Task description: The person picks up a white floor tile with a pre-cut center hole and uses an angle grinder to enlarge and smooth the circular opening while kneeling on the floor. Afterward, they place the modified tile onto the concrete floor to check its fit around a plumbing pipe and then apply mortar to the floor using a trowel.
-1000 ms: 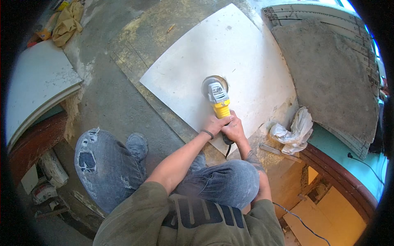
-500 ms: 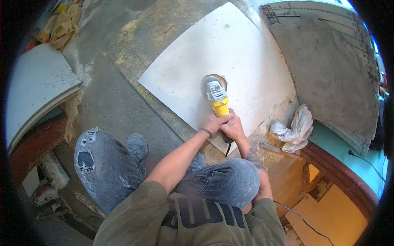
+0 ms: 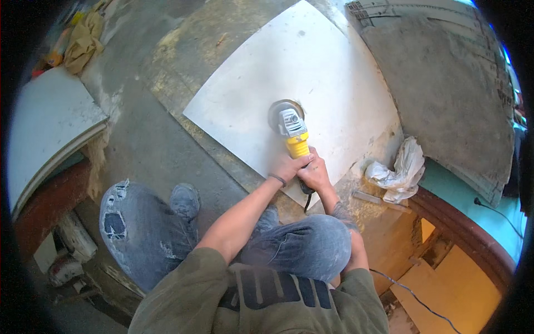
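Observation:
An angle grinder point(image 3: 292, 126) with a yellow body and silver head has its disc over the middle of a white square board point(image 3: 250, 72), where a small brownish patch shows beside the disc. My left hand point(image 3: 291, 167) is closed on the grinder's yellow body. My right hand point(image 3: 315, 171) grips it just behind and to the right, where a black cord leaves the tool. The white board rests on a dusty, stained sheet point(image 3: 178, 55). Beside its right corner are a crumpled white plastic bag point(image 3: 392, 175) and a metal strip point(image 3: 364, 197).
Grey sheets point(image 3: 434, 89) lie stacked at the right. White boards point(image 3: 55, 122) are at the left, with a tan sack point(image 3: 83, 42) behind them. My bent knees point(image 3: 133, 234) are below, beside openings edged with red-brown timber point(image 3: 461, 228). A cord point(image 3: 423, 303) runs at lower right.
The grinder and both gripping hands sit slightly farther left in the view, as does the board, and the background has shifted a little. The grip looks the same.

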Demonstrator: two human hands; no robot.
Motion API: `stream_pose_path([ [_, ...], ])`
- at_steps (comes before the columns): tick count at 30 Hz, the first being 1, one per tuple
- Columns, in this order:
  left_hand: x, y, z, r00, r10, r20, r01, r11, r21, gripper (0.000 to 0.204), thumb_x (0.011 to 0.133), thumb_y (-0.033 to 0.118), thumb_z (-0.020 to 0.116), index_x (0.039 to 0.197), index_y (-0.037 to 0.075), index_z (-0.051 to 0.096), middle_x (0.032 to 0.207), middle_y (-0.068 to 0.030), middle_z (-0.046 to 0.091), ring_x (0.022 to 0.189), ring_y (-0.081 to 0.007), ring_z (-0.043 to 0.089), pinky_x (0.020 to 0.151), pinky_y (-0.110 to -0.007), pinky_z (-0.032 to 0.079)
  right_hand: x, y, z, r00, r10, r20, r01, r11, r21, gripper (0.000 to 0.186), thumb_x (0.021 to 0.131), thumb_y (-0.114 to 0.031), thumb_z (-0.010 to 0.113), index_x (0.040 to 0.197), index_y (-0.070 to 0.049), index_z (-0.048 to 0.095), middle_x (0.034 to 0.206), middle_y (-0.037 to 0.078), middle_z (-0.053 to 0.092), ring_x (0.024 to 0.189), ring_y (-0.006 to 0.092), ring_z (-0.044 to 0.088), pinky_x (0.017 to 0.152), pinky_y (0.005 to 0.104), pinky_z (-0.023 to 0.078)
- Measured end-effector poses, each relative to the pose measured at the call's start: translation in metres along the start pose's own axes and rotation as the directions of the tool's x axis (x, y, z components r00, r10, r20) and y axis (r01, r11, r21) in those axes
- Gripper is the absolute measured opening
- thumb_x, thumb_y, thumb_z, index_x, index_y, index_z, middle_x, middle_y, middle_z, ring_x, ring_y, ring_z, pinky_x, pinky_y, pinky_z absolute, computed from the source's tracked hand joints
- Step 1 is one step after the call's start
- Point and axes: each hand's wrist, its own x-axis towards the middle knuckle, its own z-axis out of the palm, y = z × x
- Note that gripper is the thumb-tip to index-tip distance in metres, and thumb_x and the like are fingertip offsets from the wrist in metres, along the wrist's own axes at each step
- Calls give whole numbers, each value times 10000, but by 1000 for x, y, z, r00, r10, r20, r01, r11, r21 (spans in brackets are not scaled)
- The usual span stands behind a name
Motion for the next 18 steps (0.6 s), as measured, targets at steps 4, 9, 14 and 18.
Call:
stream_pose_path([
  [4,3,-11,-1,1000,-5,-25,5,1000,19,471,775,418,781,1014,19,706,942,-62,710,866,-128,660,753,-302,532,4,2,2,1000,-29,5,30,998,-57,487,673,-167,664,1120,-14,547,907,251,669,888,404,666,765,424,531],
  [9,2,-10,5,996,72,-44,-74,996,-52,448,783,408,778,1001,22,711,935,-53,709,858,-123,657,741,-294,529,4,0,-4,999,-35,37,38,997,-72,476,678,-167,660,1113,-9,547,905,255,665,890,411,661,761,430,531],
  [14,2,-10,4,998,31,-49,-34,998,-54,440,788,402,778,997,21,711,928,-46,707,848,-116,651,729,-288,527,4,-4,-5,998,-41,43,44,997,-62,506,673,-185,684,1127,-5,552,924,251,667,918,404,657,783,423,528],
  [18,0,-5,6,998,6,-61,-5,1000,10,449,789,404,778,997,12,713,923,-50,708,835,-111,645,725,-287,524,5,-2,-9,998,-23,54,26,998,-57,539,674,-197,695,1159,-12,553,956,251,666,934,403,653,797,414,526],
])
